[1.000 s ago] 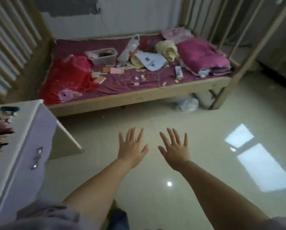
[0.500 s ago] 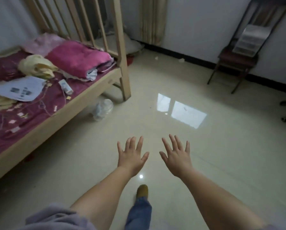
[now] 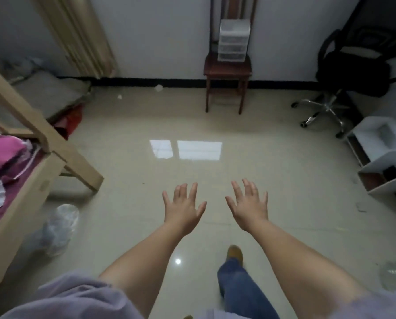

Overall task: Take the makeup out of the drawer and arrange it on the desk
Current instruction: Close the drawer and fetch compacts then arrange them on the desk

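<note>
Both hands, left hand [image 3: 183, 210] and right hand [image 3: 250, 207], are held out with fingers spread, grasping nothing, above glossy beige floor tiles [image 3: 273, 171]. No makeup is visible. A translucent plastic drawer unit [image 3: 234, 40] stands on a dark wooden chair [image 3: 227, 67].

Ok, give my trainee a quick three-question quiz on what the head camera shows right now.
1. True or false: the left hand holds a makeup item.
2. What stands on the wooden chair by the far wall? A) a white drawer unit B) a red blanket C) a lamp
3. Fill in: the black office chair stands on the ____ side of the view.

Key:
1. False; both it and the right hand are spread, with no grip on anything.
2. A, the white drawer unit.
3. Right.
</note>
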Motion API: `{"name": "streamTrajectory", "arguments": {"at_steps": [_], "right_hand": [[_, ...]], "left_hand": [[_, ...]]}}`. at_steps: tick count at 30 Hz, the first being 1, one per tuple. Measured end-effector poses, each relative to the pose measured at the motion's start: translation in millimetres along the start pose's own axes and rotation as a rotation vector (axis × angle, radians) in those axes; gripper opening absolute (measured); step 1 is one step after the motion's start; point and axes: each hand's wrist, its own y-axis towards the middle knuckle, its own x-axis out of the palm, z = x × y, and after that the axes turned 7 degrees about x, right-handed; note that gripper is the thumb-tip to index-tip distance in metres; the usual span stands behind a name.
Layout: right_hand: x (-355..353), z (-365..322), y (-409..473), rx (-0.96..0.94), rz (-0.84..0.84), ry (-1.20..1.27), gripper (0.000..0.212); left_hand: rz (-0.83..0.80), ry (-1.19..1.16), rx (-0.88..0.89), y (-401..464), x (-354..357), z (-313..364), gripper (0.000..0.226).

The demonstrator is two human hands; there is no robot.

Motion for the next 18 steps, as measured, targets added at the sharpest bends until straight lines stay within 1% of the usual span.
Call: {"name": "streamTrajectory", "arguments": {"at_steps": [3,7,12,15,18], "right_hand": [[-17.2,16.8,66.1,0.022,0.000,-0.010,0.059],[-54.3,37.6,165.9,0.001,-0.018,-0.043,0.060],[-121.2,67.4,294.1,-0.011,0.023,-0.100,0.059],[-147.8,71.9,358.4,-0.010,0.034,-0.109,0.059],[-164.5,64.3,419.9,-0.024,0.024,-0.108,0.059]], "left_hand": [[0.015,0.009,0.036,75.5,-7.9,12.8,0.066],[-0.011,0.001,-0.018,177.6,-26.1,22.5,0.065],[0.036,-0.022,-0.046,307.5,-72.9,39.8,0.064],[0.052,-0.030,-0.046,368.8,-91.1,43.8,0.065],[0.042,-0.025,-0.054,431.1,-104.7,33.3,0.065]]}}
